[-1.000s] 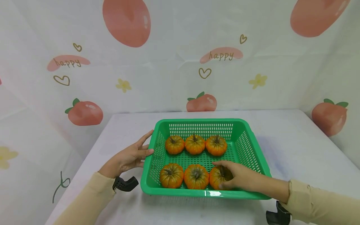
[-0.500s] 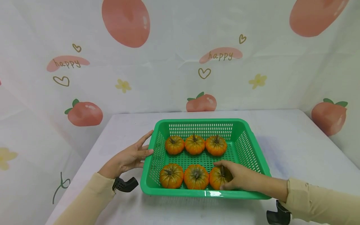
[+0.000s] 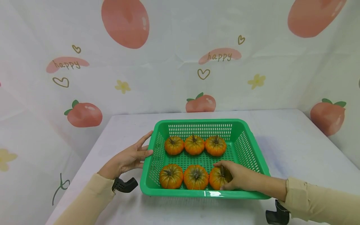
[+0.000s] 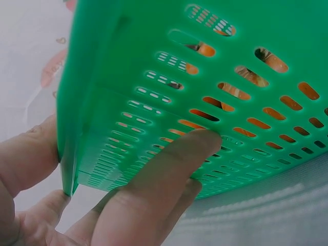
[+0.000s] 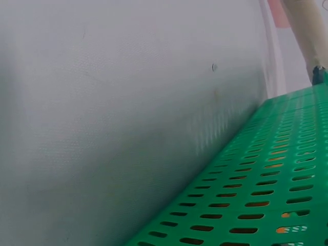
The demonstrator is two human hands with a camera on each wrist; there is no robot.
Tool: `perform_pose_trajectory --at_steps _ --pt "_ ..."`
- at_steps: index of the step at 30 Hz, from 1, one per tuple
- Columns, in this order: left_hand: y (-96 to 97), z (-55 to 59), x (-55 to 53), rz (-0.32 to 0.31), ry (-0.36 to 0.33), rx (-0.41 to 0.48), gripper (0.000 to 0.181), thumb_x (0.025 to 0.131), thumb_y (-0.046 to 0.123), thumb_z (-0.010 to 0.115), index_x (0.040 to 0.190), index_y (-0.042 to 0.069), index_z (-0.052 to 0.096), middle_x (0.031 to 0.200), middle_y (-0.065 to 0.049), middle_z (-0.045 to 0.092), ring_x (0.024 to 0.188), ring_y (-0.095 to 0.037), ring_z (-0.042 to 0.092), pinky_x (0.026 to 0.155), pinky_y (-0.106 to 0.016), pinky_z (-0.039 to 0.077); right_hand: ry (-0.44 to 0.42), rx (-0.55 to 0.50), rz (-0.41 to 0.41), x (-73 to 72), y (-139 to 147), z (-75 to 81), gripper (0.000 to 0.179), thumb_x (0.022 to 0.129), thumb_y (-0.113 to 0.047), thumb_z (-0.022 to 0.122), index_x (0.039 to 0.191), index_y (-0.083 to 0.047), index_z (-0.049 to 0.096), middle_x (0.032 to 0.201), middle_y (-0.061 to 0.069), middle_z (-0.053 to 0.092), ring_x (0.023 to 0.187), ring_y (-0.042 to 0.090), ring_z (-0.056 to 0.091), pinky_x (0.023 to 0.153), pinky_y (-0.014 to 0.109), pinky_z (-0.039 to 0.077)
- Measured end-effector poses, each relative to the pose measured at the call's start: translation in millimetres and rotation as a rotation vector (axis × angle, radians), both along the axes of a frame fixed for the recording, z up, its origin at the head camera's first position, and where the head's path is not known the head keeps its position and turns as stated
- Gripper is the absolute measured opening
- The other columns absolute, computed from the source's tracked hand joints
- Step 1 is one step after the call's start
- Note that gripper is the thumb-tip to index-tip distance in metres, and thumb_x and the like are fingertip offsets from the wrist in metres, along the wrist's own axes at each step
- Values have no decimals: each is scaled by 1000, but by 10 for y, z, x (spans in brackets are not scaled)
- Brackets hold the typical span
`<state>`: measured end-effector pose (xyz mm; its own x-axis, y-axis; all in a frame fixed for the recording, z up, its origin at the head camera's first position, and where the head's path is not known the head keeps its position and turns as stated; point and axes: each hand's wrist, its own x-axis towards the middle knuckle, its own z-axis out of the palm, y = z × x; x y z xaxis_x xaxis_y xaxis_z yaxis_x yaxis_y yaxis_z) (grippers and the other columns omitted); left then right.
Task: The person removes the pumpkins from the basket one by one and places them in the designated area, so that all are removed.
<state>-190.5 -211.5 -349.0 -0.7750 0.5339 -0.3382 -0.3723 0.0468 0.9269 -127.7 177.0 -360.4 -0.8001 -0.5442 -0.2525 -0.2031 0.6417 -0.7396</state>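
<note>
A green plastic basket (image 3: 239, 123) holds small orange pumpkins in a back row and a front row. At its left side, my left hand (image 3: 127, 157) holds the rim, thumb on the edge. In the left wrist view, fingers (image 4: 154, 189) of that hand press the slotted outer wall. My right hand (image 3: 239, 176) reaches over the front right corner and grips the right front pumpkin (image 3: 216, 178), thumb in front and fingers behind. Its palm side is hidden. Beside that one sit the middle front pumpkin (image 3: 196, 177) and the left front pumpkin (image 3: 171, 176).
Along the back row are a left pumpkin (image 3: 174, 145), a middle pumpkin (image 3: 194, 145) and a right pumpkin (image 3: 215, 145). The basket stands on a white-covered table (image 3: 292, 140). A printed cloth (image 3: 168, 62) hangs behind it.
Both hands keep their places on the basket rim and the right front pumpkin. Only a very slight shift of the whole view shows.
</note>
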Motion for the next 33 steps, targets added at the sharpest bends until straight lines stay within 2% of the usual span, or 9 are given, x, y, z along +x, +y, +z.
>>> perform_pose_trajectory --at_steps 7,15,24,30,33 --pt "5 -1 -2 -1 -6 0 88 97 13 59 154 42 -2 156 -22 25 103 -26 67 89 -49 55 25 19 -38 27 5 51 73 76 -27 84 136 -6 50 140 22 47 128 47 42 97 61 44" --pt "1 5 8 5 -20 17 88 97 12 59 154 42 -1 156 -22 24 101 -23 68 89 -47 55 91 10 -70 72 23 154 75 74 -34 84 137 -10 51 137 15 51 123 40 49 94 55 48" --pt "-2 -8 -5 -4 -7 13 89 97 13 59 154 42 -2 155 -22 26 102 -25 68 88 -48 55 195 -4 -93 99 74 374 75 75 -38 83 137 -13 50 139 14 50 124 38 49 93 56 49" --pt "-9 -4 -4 -10 -10 21 88 97 12 58 154 42 -2 155 -22 26 102 -24 68 88 -48 55 261 -19 -119 95 148 517 75 76 -38 82 139 -15 48 139 14 50 116 34 52 82 44 53" --pt "-9 -5 -3 -8 -15 24 88 97 12 58 154 43 -2 155 -22 26 101 -23 68 88 -47 55 275 -25 -135 76 192 591 76 77 -35 82 140 -14 47 138 16 49 114 34 52 86 51 54"
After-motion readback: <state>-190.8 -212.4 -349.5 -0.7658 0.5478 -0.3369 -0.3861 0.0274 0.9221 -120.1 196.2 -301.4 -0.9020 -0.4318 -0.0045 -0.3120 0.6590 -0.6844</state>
